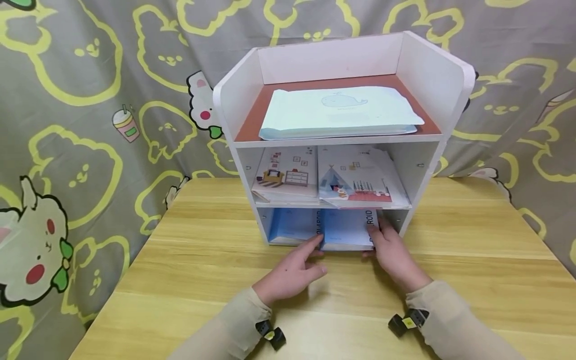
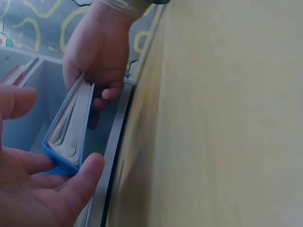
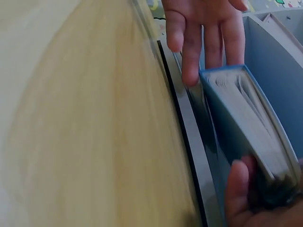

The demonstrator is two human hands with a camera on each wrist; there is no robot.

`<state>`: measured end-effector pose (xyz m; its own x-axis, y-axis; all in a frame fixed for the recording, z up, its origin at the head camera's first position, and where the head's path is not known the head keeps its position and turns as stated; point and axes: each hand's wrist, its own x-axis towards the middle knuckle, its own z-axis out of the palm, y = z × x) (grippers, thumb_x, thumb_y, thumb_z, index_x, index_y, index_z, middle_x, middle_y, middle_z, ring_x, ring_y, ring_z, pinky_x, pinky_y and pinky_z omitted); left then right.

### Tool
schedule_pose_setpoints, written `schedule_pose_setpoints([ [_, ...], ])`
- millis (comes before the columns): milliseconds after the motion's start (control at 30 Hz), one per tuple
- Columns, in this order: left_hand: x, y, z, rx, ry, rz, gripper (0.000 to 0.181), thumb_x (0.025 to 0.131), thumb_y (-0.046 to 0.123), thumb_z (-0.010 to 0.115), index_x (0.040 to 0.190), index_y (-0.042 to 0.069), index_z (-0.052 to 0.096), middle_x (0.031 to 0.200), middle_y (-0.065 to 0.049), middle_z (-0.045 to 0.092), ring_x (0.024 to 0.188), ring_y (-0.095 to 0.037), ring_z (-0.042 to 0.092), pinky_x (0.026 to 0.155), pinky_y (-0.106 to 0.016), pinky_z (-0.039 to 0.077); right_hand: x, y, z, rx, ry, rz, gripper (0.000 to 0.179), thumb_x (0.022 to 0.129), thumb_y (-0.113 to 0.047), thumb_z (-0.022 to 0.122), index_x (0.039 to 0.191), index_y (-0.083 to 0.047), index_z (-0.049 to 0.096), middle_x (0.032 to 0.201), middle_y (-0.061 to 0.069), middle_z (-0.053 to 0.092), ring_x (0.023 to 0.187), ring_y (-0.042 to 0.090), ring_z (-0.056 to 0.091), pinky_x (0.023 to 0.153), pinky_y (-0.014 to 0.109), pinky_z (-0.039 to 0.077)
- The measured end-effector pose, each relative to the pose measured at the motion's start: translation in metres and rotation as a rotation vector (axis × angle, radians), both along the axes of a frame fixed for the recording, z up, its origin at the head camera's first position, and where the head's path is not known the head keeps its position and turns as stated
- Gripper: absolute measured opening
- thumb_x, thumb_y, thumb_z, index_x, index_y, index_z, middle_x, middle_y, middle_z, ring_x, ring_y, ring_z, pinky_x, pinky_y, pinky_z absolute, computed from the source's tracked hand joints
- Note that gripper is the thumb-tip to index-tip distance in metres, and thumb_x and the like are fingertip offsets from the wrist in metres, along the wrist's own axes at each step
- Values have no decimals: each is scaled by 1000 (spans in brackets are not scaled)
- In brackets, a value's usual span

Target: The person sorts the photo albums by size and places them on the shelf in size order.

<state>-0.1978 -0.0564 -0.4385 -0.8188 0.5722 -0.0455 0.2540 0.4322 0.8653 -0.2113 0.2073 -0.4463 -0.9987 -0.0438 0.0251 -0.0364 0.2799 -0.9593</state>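
A blue photo album (image 1: 346, 227) marked POLAROID lies partly out over the front edge of the bottom shelf of a white shelf unit (image 1: 407, 220). My right hand (image 1: 395, 254) grips its right end, fingers on top and thumb underneath. At its left end, my left hand (image 1: 290, 272) touches the blue spine (image 2: 64, 163) with nearly straight fingers, the thumb held apart. In the right wrist view the album's page edges (image 3: 246, 113) face the camera, tilted a little off the shelf. A second blue album (image 1: 291, 225) lies flat to the left, deeper on the same shelf.
On the middle shelf lie two illustrated books (image 1: 288, 175) side by side with loose papers. A pale package with a whale drawing (image 1: 339, 112) rests on the top shelf. The unit stands on a wooden table (image 1: 202, 250) before a patterned curtain (image 1: 90, 150).
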Motion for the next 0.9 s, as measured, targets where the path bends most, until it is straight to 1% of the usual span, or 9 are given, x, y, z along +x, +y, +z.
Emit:
schedule_pose_setpoints([
  [67,-3,3,0,-17,0,-6,75,102,34,60,163,16,21,161,-7,32,130,-22,54,101,-31,48,0,1,1,90,26,-33,65,111,-33,33,161,1,8,145,34,42,119,44,57,100,52,48],
  [100,-4,5,0,-24,-2,-5,75,102,36,60,163,16,21,162,-8,31,129,-22,55,100,-31,48,-1,1,2,136,37,-45,67,111,-34,32,161,1,5,151,34,35,131,45,47,108,55,40],
  [200,-6,8,0,-42,-1,4,76,101,37,60,163,15,20,162,-10,29,127,-23,56,99,-31,49,-2,2,2,245,58,-58,72,110,-36,35,160,2,-1,162,32,13,148,45,18,119,59,16],
  [333,-3,8,2,-65,10,2,78,101,37,61,163,14,20,163,-11,28,127,-22,56,101,-32,49,-3,1,1,295,75,-49,74,110,-35,38,160,2,-3,162,32,11,147,47,18,118,60,17],
  [500,-2,12,3,-43,-28,-44,85,100,37,63,163,10,14,163,-13,27,124,-19,58,99,-26,48,-2,-2,4,378,216,-65,73,106,-23,49,160,3,8,161,34,13,146,51,19,115,63,21],
  [600,-4,14,2,-32,-34,-63,86,100,38,64,163,10,13,165,-11,22,127,-17,57,99,-24,48,-2,-4,6,503,326,-71,67,102,-13,54,157,8,22,159,37,14,144,54,21,111,66,27],
  [700,-5,14,1,-17,-27,-72,85,99,38,64,163,12,15,167,-8,16,130,-19,54,99,-24,47,0,-6,6,658,410,-54,53,100,-9,53,148,10,41,157,35,22,142,54,25,110,66,30],
  [800,-4,13,-1,14,-40,-86,83,99,37,65,163,15,17,168,-7,15,131,-21,53,98,-23,48,3,-7,4,786,457,-24,42,100,-7,52,139,9,55,153,31,35,141,50,30,113,62,29],
  [900,-4,12,-4,37,-49,-110,81,99,36,65,163,17,19,168,-9,13,132,-22,52,97,-23,48,7,-8,2,883,505,15,35,99,-7,54,130,8,63,143,29,49,138,48,37,113,62,28],
])
